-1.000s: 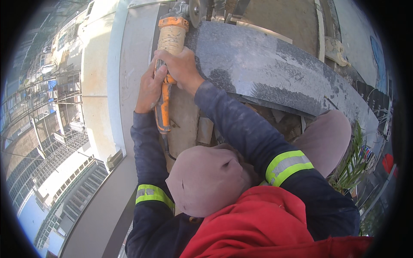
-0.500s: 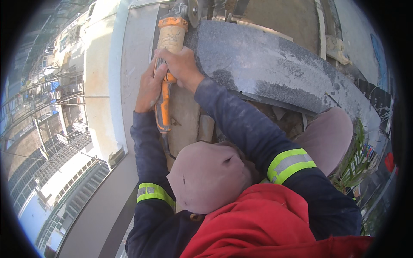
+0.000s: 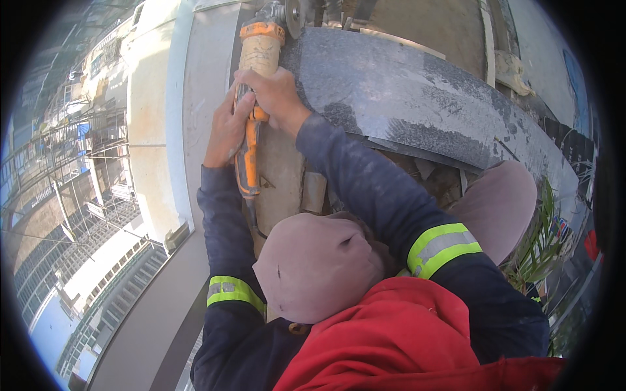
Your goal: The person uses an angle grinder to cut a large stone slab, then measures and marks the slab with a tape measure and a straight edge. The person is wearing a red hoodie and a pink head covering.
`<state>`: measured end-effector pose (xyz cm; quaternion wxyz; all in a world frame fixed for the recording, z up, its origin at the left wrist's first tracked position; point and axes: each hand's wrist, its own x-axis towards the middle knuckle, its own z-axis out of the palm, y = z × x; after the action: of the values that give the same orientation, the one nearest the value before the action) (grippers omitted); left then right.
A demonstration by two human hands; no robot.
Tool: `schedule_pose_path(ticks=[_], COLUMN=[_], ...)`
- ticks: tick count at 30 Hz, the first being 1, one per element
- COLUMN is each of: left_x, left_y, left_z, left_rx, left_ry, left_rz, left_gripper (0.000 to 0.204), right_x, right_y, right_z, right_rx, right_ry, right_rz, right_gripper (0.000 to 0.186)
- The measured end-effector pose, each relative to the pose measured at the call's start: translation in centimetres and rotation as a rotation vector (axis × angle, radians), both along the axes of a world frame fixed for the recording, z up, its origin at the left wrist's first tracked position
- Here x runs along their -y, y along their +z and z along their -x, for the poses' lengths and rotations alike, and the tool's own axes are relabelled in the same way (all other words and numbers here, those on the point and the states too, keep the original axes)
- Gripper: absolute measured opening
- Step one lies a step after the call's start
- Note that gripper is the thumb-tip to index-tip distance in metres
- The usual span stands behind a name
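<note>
Beside a pale ledge [image 3: 207, 91], a worker's left hand [image 3: 225, 130] is wrapped around the rear of an orange angle grinder [image 3: 259, 55]. The tool, off the left end of a grey slab [image 3: 411, 85], looks hard-shelled, heavier toward its head and perhaps slippery with dust; the rear handle and barrel seem the places to hold. Its dark cord [image 3: 252, 218] looks flexible. The right hand [image 3: 279, 101] grips the casing just behind the tan barrel, fingers close to the left. The disc [image 3: 293, 18], best kept clear of fingers, stands by the slab's upper left corner; contact cannot be told. The dust-streaked slab looks heavy, rigid and likely brittle along its edges.
</note>
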<state>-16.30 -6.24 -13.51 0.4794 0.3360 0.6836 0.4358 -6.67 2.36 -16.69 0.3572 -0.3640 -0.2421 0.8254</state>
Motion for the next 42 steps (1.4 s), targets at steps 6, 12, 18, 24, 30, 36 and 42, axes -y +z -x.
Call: schedule_pose_path(ticks=[6, 12, 18, 24, 30, 36, 42], left_x=[-0.7, 0.4, 1.5, 0.6, -0.5, -0.1, 1.8], left_y=[-0.6, 0.7, 0.4, -0.2, -0.4, -0.5, -0.2], left_z=[0.1, -0.1, -0.3, 0.4, 0.2, 0.1, 0.0], left_rx=[0.015, 0.007, 0.041, 0.004, 0.011, 0.045, 0.029], left_ry=[0.004, -0.017, -0.005, -0.022, -0.023, -0.019, -0.005], left_rz=[0.006, 0.001, 0.011, 0.014, 0.008, -0.003, 0.006], left_gripper=[0.067, 0.068, 0.069, 0.07, 0.07, 0.069, 0.069], right_x=[-0.6, 0.7, 1.6, 0.7, -0.3, 0.1, 1.8], right_y=[-0.4, 0.2, -0.4, -0.7, -1.1, -0.4, -0.4], right_z=[0.1, 0.0, 0.1, 0.2, 0.1, -0.2, -0.2], right_rx=[-0.009, -0.042, -0.033, -0.052, -0.06, -0.005, 0.003], right_ry=[-0.001, -0.01, -0.04, -0.031, -0.011, -0.001, 0.009], right_rz=[0.021, 0.038, 0.032, 0.015, 0.034, 0.038, 0.05], right_gripper=[0.031, 0.039, 0.043, 0.044, 0.035, 0.031, 0.049])
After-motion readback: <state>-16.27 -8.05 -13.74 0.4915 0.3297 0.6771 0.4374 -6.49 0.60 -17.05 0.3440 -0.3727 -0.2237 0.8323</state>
